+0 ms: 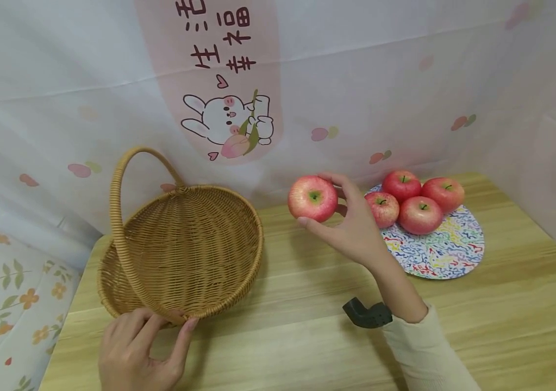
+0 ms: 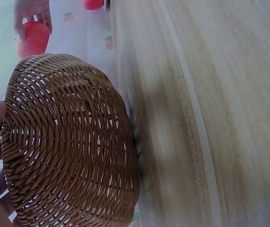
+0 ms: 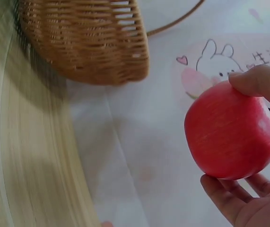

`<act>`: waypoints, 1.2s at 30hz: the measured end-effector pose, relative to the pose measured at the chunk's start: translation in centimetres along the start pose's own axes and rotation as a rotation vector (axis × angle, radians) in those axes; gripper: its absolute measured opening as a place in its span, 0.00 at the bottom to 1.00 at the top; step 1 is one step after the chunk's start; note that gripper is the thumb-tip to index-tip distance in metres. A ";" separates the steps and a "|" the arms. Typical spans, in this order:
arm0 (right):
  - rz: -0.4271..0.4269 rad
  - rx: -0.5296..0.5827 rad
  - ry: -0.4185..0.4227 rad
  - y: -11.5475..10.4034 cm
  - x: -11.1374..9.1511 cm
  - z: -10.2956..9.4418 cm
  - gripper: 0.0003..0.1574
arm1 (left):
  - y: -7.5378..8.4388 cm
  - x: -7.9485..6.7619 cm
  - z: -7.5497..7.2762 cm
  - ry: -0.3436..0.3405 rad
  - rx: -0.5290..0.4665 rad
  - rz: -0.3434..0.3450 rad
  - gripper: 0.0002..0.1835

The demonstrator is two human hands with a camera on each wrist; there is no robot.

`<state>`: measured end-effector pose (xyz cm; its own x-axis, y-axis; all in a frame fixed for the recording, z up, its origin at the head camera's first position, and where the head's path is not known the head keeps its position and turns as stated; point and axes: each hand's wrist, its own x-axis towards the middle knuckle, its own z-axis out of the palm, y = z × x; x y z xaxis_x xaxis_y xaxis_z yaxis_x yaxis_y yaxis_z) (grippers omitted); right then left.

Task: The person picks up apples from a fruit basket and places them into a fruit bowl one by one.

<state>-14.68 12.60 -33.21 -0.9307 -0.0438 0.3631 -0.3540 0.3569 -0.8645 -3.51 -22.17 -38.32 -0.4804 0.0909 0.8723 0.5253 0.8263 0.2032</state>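
My right hand (image 1: 356,228) holds a red apple (image 1: 312,199) above the table, thumb on one side and fingers on the other; the right wrist view shows the same apple (image 3: 230,131) raised off the wood. To its left stands a wicker basket (image 1: 194,244) with a tall arched handle (image 1: 118,228), and nothing shows inside it. At the basket's near rim, my left hand (image 1: 136,347) grips the rim by the handle's base. In the left wrist view the basket's woven side (image 2: 73,137) fills much of the picture.
Several apples (image 1: 421,215) sit together on a round patterned plate (image 1: 434,260) at the right of the wooden table (image 1: 282,347). A white printed cloth (image 1: 356,81) hangs behind the table. A black band piece (image 1: 368,315) sticks out from the right wrist.
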 end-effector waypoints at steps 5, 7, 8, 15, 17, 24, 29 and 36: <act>0.019 -0.006 0.021 0.6 -0.1 -1.1 0.48 | 0.0 -0.1 0.2 -0.005 0.001 -0.008 0.31; 0.026 -0.016 0.036 0.9 -0.3 -1.7 0.48 | 0.0 -0.1 0.3 -0.002 -0.007 -0.003 0.31; 0.030 -0.025 0.042 1.0 -0.4 -2.0 0.48 | 0.0 0.0 0.3 0.003 -0.012 0.002 0.31; 0.035 -0.080 0.064 2.0 -1.5 -3.4 0.48 | -0.2 0.1 0.6 0.037 -0.039 0.034 0.31; 0.030 -0.084 0.071 2.2 -1.8 -3.6 0.48 | -0.3 0.1 0.7 0.045 -0.038 0.037 0.31; 0.073 -0.132 0.090 2.9 -2.7 -4.6 0.48 | -0.5 0.0 0.6 0.063 -0.030 0.037 0.33; 0.110 -0.152 0.090 3.0 -3.1 -5.7 0.49 | -0.6 -0.5 0.1 0.040 -0.012 0.006 0.32; 0.165 -0.211 0.105 3.9 -3.8 -7.8 0.50 | 0.1 0.3 0.8 0.086 -0.094 0.020 0.32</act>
<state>-11.79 21.40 -35.28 -0.9557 0.1242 0.2670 -0.1611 0.5383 -0.8272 -4.16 -21.64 -38.37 -0.4092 0.0549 0.9108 0.5993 0.7689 0.2229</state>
